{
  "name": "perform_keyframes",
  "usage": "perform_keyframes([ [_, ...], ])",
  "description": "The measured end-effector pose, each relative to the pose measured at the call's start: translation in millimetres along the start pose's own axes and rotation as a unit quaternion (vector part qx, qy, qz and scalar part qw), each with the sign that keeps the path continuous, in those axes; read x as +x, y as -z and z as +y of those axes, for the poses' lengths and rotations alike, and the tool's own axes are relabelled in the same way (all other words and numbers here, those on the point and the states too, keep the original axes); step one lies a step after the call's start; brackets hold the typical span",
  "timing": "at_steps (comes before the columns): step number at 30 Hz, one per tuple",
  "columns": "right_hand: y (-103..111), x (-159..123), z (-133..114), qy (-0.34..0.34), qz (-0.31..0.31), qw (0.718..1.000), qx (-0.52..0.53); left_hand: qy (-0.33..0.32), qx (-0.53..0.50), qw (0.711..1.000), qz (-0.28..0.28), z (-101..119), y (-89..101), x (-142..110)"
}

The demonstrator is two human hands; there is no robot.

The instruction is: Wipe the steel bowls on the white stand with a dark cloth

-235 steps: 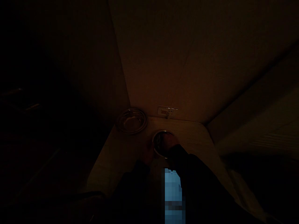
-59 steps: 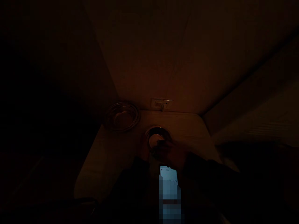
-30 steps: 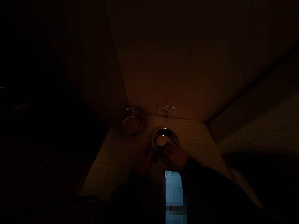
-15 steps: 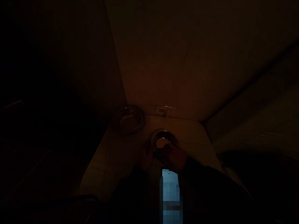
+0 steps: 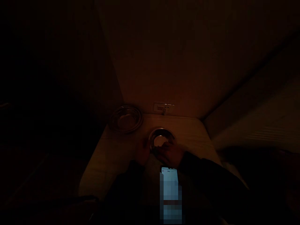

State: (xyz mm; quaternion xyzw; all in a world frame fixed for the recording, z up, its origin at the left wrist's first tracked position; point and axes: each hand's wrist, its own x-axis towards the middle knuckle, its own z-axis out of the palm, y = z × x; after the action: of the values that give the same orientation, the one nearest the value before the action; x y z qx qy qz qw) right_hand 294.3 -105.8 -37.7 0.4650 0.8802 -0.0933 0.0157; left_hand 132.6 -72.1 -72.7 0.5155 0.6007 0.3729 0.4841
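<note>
I saw the small steel bowl (image 5: pixel 161 141) sitting on the tabletop (image 5: pixel 110 162), close in front of me and a little toward the back wall. My right hand (image 5: pixel 169 153) lay over its near rim with the fingers reaching into the bowl; in that gloom I could not tell how far they were curled or whether they gripped anything. My left hand (image 5: pixel 142 153) sat just beside the bowl's left edge, seemingly against its outer wall, and I could not tell how open it was either. The inside of the bowl gave back a pale patch of light; whether anything lay in it I could not make out. Both forearms came up from the bottom of the view in dark sleeves, the right one angled in from the lower right. A lit phone screen (image 5: pixel 170 190) glowed between them, nearer to me. A larger steel bowl (image 5: pixel 125 119) stood well apart at the tabletop's far left corner, looking empty. A wall socket (image 5: pixel 163 107) sat behind, low on the wall.
</note>
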Motion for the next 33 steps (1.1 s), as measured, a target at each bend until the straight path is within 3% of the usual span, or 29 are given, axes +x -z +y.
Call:
perform_keyframes([
  [4,1,-12,9,0.026,0.007,0.999,-0.018,-0.016,0.000,1.000,-0.021,-2,-0.5,2],
  [10,-2,-1,-5,-0.005,0.015,1.000,-0.007,-0.025,0.034,0.999,-0.007,-2,0.1,4],
  [15,-7,-15,11,0.031,0.028,0.999,-0.009,-0.020,0.023,0.999,-0.032,-5,0.8,6],
  [21,-7,-3,-8,-0.003,0.018,1.000,0.002,-0.021,0.031,0.999,-0.022,2,5.1,9],
  [25,-12,-13,0,0.023,0.021,0.999,-0.005,-0.022,0.012,0.999,-0.035,2,9.6,13],
  [28,-14,-17,4,0.019,0.034,0.999,-0.009,-0.005,0.002,1.000,-0.026,-1,6.8,4],
  [31,-11,-7,-5,-0.003,0.035,0.999,0.010,0.041,-0.045,0.997,-0.050,-4,2.7,-14],
  [33,-7,2,-13,-0.032,0.025,0.999,0.021,0.031,-0.077,0.995,-0.053,-5,1.2,-22],
])
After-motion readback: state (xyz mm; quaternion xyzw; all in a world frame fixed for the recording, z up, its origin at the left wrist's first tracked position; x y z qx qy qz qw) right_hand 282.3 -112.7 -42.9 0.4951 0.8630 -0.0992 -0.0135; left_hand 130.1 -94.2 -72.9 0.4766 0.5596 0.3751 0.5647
